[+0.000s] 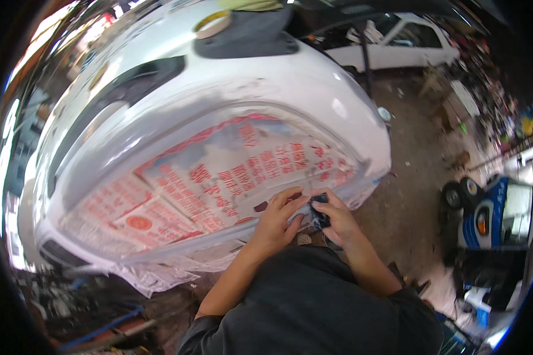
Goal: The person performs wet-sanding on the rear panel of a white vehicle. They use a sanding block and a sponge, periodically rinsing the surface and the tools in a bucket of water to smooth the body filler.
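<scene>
Lower centre: right hand [339, 220], fingers closed on small dark object [321, 218]; left hand [278, 219] half-curled, any hold indeterminable. Centre: red-printed sheet [219, 174] within smooth, curved white bodywork [314, 89].

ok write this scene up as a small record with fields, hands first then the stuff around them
right hand: right hand closed around a small dark object, too blurred to identify
left hand: left hand close beside that object; contact unclear
in front: large rounded white car body, partly covered by pale red-printed paper sheets
on the car: flat dark grey piece; yellow-rimmed ring, perhaps tape, at its left edge
right side: small blue-and-white vehicle
background: second white car
</scene>
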Demonstrator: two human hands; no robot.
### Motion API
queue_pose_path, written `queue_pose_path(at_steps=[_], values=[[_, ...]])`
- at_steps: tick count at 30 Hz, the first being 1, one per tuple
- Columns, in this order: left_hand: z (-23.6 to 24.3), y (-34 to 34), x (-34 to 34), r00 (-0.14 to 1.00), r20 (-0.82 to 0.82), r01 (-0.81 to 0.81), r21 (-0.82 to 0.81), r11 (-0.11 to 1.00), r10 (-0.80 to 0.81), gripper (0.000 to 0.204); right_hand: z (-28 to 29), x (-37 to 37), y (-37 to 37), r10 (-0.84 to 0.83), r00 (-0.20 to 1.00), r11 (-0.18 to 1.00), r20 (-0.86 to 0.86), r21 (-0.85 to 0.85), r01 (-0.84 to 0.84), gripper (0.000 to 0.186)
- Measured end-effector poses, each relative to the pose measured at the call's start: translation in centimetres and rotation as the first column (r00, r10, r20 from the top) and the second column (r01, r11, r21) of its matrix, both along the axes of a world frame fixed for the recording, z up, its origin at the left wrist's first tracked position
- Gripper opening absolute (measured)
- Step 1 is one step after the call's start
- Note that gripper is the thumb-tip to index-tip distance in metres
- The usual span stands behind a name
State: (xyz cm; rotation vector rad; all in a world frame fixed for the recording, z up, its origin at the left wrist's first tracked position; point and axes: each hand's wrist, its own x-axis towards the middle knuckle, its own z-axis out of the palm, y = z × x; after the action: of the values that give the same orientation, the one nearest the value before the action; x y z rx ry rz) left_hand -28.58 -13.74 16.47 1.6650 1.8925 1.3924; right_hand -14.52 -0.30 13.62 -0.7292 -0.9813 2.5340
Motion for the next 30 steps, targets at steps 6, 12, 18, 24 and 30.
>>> queue_pose_path(at_steps=[6,12,18,24,30], values=[[-1.6,3.1,0.5,0.961,-0.222,0.162,-0.031,0.986,-0.165,0.036,-2.8,2.2,0.6,-0.050,0.998,0.995,-0.023,-0.083,0.048,0.026],[-5.8,5.7,2.3,0.873,0.487,0.205,-0.294,0.933,-0.039,0.012,-6.5,5.3,0.9,-0.220,0.974,0.974,-0.052,-0.058,0.217,0.035],[-12.8,7.9,5.4,0.586,0.807,0.441,-0.386,0.810,0.066,0.010,-10.9,7.5,-1.3,-0.448,0.887,0.891,0.112,-0.028,0.453,0.030],[-30.9,5.9,8.3,0.617,0.767,0.629,-0.617,0.473,0.179,0.031,-26.2,13.2,-2.3,-0.481,0.722,0.817,0.497,-0.043,0.575,0.022],[-45.9,-0.9,13.7,0.825,0.437,0.514,-0.843,0.155,-0.358,0.066,-49.2,19.6,-3.0,-0.137,0.363,0.974,0.922,0.059,0.218,0.036]])
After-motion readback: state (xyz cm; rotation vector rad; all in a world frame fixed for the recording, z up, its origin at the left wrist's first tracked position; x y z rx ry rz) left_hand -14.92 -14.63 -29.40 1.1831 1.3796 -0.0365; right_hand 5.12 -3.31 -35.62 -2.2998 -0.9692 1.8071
